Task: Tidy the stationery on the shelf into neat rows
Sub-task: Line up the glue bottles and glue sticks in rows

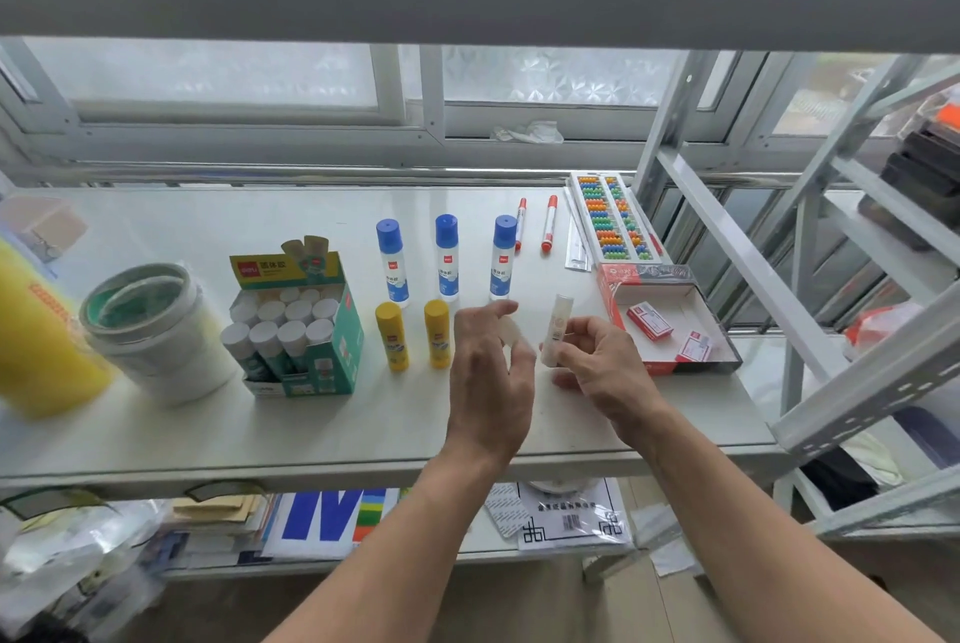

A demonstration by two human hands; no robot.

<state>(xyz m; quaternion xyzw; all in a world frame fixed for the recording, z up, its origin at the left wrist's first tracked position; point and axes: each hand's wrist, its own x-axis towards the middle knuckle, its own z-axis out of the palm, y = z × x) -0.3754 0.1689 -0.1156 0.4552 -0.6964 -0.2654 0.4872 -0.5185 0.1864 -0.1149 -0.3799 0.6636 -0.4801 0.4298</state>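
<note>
Blue-capped glue bottles [447, 258]: three, stood upright in a back row.
Yellow glue sticks [393, 337]: two, upright, set in front.
White glue stick [556, 329]: upright, gripped beside them.
Red markers [548, 223]: two, laid flat behind.

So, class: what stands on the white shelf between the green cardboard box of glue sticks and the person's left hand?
Two yellow glue sticks, upright, side by side, shown in the head view.
</note>
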